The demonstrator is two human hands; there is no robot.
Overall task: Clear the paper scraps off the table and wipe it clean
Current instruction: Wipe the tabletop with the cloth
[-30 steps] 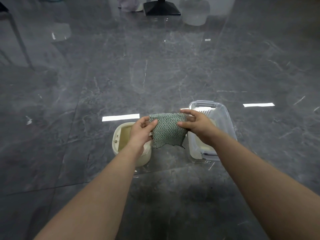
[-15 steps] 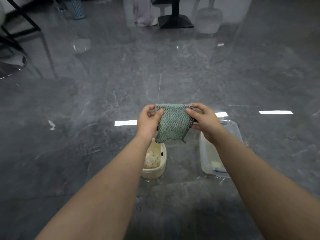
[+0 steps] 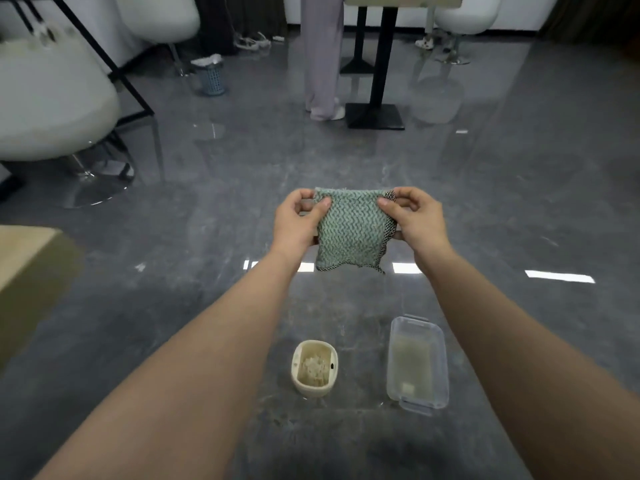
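Note:
A green knitted cloth (image 3: 351,230) with a dark edge hangs in the air, stretched between both hands. My left hand (image 3: 299,220) pinches its upper left corner and my right hand (image 3: 414,216) pinches its upper right corner. Below, on the grey floor, stands a small cream bin (image 3: 314,373) with crumpled paper scraps (image 3: 313,367) inside. To its right lies a clear plastic box (image 3: 417,363) holding a little water.
A light wooden table corner (image 3: 27,258) shows at the left edge. White chairs (image 3: 52,109) stand at the back left, beside a blue basket (image 3: 212,76). A person's legs (image 3: 322,64) and a black table post (image 3: 379,64) are straight ahead.
The view has tilted up from the floor to the room. Both hands have lifted the cloth well above the bin and the box, spreading it wider.

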